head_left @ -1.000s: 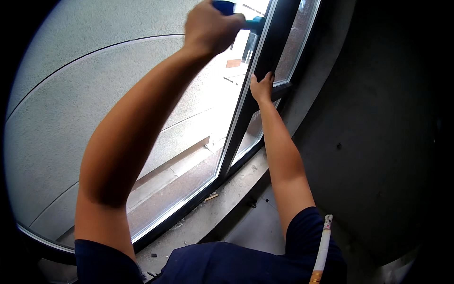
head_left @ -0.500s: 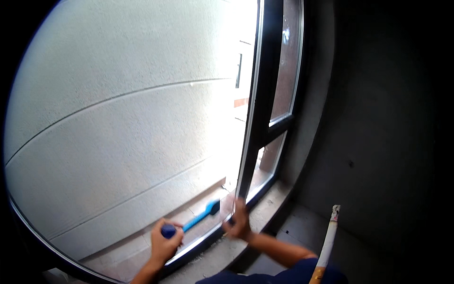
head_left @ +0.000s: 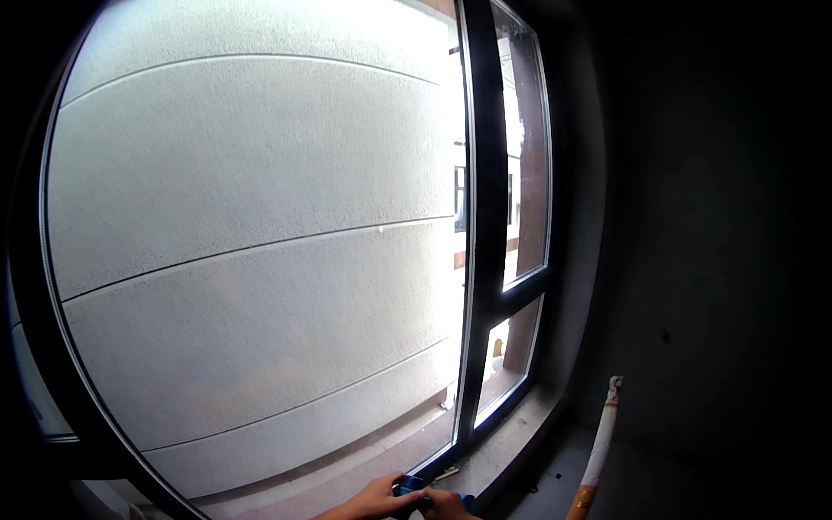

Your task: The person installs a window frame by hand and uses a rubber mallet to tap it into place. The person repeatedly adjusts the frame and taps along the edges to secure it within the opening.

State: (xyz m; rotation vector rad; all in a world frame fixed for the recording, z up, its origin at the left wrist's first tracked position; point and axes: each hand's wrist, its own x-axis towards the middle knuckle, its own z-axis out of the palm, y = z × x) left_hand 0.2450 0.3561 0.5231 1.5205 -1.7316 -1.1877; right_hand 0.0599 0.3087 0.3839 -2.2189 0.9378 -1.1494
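Observation:
At the lower edge, over the window's bottom rail, my left hand [head_left: 374, 500] is closed on a blue tool [head_left: 409, 483] with a dark blue rounded end. My right hand [head_left: 445, 505] meets it from the right, fingers curled against the same tool. A bit of brighter blue shows just beyond the right hand. Both hands cover most of the tool, so its kind is not plain. They are low, close to the dark window frame [head_left: 481, 208] and the large glass pane.
A grey sill [head_left: 517, 438] with small debris, including a thin light strip [head_left: 447, 473], runs along the frame. Outside stands a pale textured wall [head_left: 260, 173]. A lit cigarette [head_left: 598, 451] juts up close at the lower right. A dark wall [head_left: 685, 260] fills the right side.
The view has tilted upward, so the hands sit lower in it. My right hand has left the frame edge and joined the left at the tool, whose long blue shaft is now mostly hidden.

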